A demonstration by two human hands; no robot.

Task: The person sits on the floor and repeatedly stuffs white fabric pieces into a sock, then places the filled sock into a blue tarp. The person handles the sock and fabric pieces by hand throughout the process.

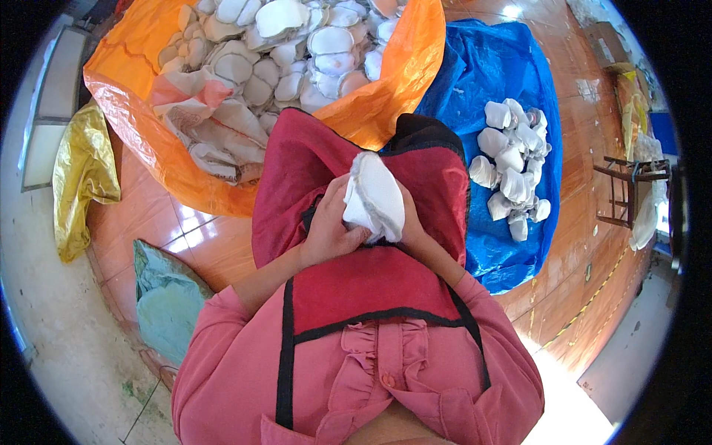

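Note:
A white cup-shaped fabric pad [380, 189] with a greyish rough edge is held above my lap. My left hand [330, 228] is closed on its left side, the thumb lying across the lower part. On the other side my right hand [410, 219] grips it, with most of its fingers hidden behind the pad. Under both hands spreads a dark red apron [297, 159] with black trim. Beyond my knees a large orange sack [411, 63] lies open, full of similar white and off-white pads [330, 44], many in stacks.
To the right, a blue plastic sheet [493, 256] carries a heap of white cup pads [512, 159]. A yellow sack [85, 178] and a green sack [170, 304] lie at the left. A small wooden stool [630, 189] stands at the far right on the tiled floor [578, 141].

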